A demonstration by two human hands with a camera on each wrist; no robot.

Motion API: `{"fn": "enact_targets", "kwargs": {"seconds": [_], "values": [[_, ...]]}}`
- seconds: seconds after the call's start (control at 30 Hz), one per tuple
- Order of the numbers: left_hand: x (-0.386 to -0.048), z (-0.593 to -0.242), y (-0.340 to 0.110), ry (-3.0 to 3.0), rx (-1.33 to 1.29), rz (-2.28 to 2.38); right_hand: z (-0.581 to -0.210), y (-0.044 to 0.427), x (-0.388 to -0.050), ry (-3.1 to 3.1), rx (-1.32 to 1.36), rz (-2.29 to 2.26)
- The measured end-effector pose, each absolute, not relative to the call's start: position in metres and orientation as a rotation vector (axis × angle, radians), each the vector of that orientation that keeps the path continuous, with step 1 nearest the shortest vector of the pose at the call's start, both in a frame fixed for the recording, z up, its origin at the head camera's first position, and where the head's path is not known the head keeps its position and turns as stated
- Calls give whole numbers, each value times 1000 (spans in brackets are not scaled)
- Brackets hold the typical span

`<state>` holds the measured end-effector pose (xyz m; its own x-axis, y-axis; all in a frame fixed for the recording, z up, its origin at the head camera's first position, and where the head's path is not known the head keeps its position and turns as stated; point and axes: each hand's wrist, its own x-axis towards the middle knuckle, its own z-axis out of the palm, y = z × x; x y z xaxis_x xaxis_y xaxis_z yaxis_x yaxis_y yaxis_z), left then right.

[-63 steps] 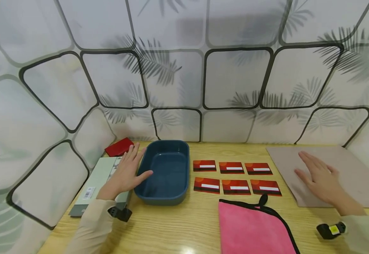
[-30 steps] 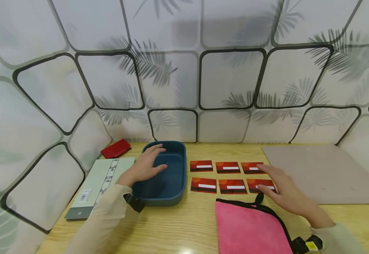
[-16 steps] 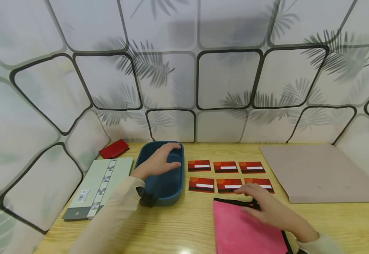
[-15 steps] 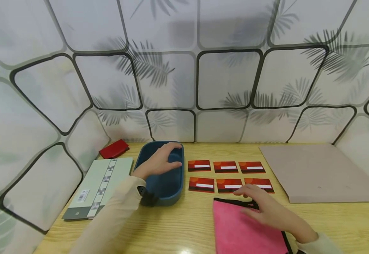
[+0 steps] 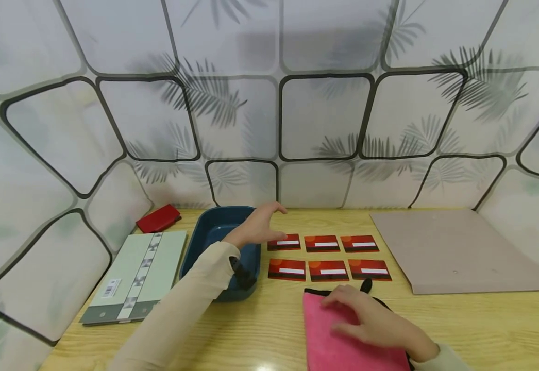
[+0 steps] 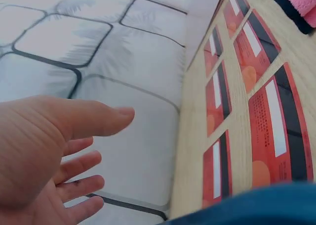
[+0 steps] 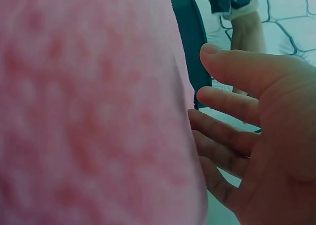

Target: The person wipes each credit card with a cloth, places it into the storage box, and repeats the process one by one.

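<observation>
Toward the lower left of the head view, I see a flat pale green case on the wood-grain table, with a barcode label and a patterned strip. Just beyond its upper edge lies a small red folded item. Next to the right, left of center, sits a deep blue tray. A cream sleeve crosses over it, and at its end the left hand reaches past the tray's right side, thumb and fingers apart with open air between them. Its thumb overlaps one card in this view; I cannot tell whether they touch. Around the center, six red cards lie flat in two rows of three, each with a white strip and a dark band. Below them, at bottom center, lies a pink cloth with black edging. Over it is the right hand, well apart from the left, fingers loosely bent and thumb separate; I cannot tell whether its fingertips touch the cloth. Far right, a greyish-pink sheet lies flat on the table.
</observation>
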<state>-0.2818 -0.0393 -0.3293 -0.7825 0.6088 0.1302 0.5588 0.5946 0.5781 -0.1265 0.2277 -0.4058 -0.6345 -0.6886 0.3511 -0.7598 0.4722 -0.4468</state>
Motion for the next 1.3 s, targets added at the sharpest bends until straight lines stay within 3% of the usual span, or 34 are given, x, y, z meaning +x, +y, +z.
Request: {"fn": "enact_targets", "kwargs": {"seconds": [0.5, 1.3], "values": [[-310, -356, -7, 2492, 732, 1333, -411, 227, -128, -2553, 1324, 869], [-322, -372, 5, 2590, 678, 950, -422, 223, -126, -2548, 1274, 852]]}}
